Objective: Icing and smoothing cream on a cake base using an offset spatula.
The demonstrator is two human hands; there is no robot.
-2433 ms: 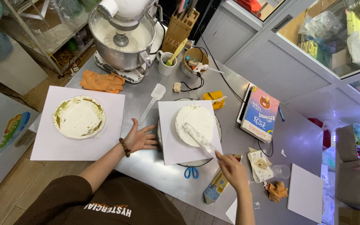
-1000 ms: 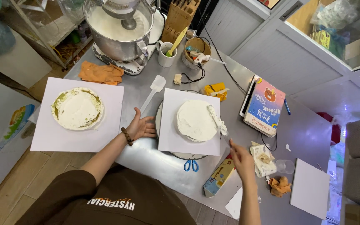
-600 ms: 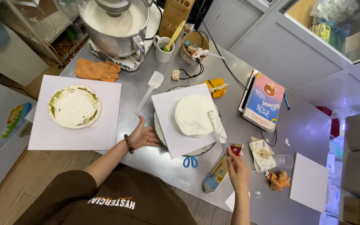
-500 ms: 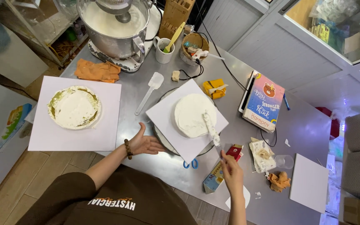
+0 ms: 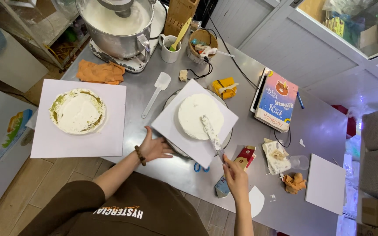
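Now a round white cake (image 5: 200, 116) covered in smooth cream sits on a white square board (image 5: 173, 129) at the middle of the steel surface (image 5: 320, 126).
The right hand (image 5: 235, 177) is closed around a palette knife (image 5: 211, 133) whose blade lies on the cream; the left hand (image 5: 154, 147), fingers spread, touches the board's edge. Compared with half a second before, the board is turned further and the blade lies nearer the cake's centre.

At frame centre a cake (image 5: 200, 116) sits on a square board (image 5: 171, 126) on the tabletop (image 5: 320, 126). A second cake (image 5: 78, 111) lies left of it (on its own board). A mixer bowl (image 5: 117, 22) stands upper left, a book (image 5: 276, 101) right of centre.
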